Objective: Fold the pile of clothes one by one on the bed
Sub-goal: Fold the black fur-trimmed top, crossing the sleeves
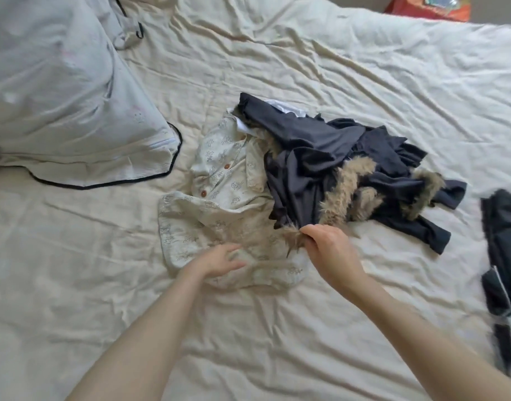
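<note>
Head camera: my right hand pinches the shaggy tan fur trim of a crumpled navy garment heaped just beyond my grip; my left hand, fingers relaxed, rests on the printed, buttoned cream shirt alongside, on the wrinkled bedsheet.

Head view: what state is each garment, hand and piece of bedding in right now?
Dark fur-trimmed garment: crumpled, unfolded, partly over the shirt.
Patterned button shirt: unfolded, rumpled.
Right hand: pinching the fur trim.
Left hand: open, over the shirt.
Pillow: lying on the wrinkled sheet.
</note>
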